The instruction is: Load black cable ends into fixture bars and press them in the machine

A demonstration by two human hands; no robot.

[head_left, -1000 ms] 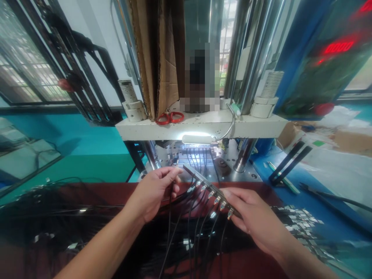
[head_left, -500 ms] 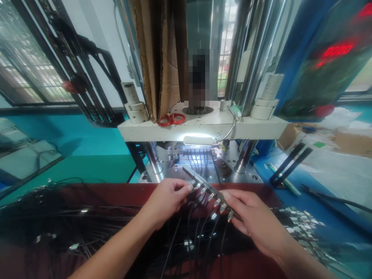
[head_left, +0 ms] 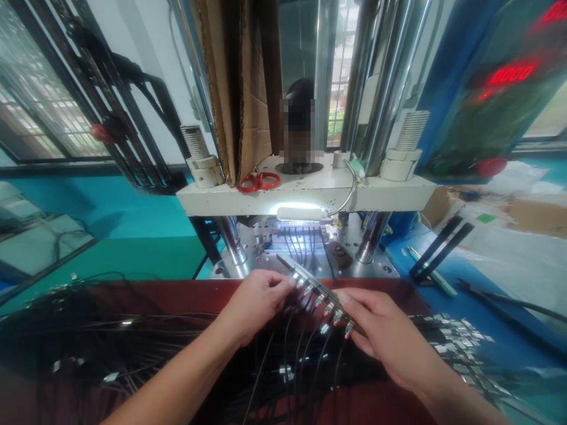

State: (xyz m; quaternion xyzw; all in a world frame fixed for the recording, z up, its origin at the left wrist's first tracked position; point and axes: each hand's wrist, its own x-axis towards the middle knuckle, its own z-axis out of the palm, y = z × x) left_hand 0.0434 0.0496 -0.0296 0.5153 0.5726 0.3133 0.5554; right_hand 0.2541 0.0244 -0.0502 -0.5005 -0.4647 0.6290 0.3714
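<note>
Your left hand [head_left: 257,304] has reached the metal bar [head_left: 314,284] your right hand [head_left: 381,321] grips, red tabletop [head_left: 190,290] below your fingers [head_left: 287,285], press [head_left: 248,202] beyond, left fingertips pinching a connector [head_left: 298,283].

Bar [head_left: 315,284]: metallic grey. Connectors [head_left: 328,308]: silvery, orange-tinted tips. Cables [head_left: 146,336]: black. Surface [head_left: 190,289]: dark red. Scissor handles [head_left: 258,180]: bright red. Press plate [head_left: 221,202]: off-white, dark-flecked edge. Cardboard [head_left: 256,88]: brown. Display digits [head_left: 511,73]: glowing red. Cabinet [head_left: 452,65]: blue. Lower wall [head_left: 137,212]: teal.

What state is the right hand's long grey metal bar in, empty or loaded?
Loaded, at least partly: small silver connectors line the near edge of the long grey metal bar. Whether it is full, I cannot tell.
</note>
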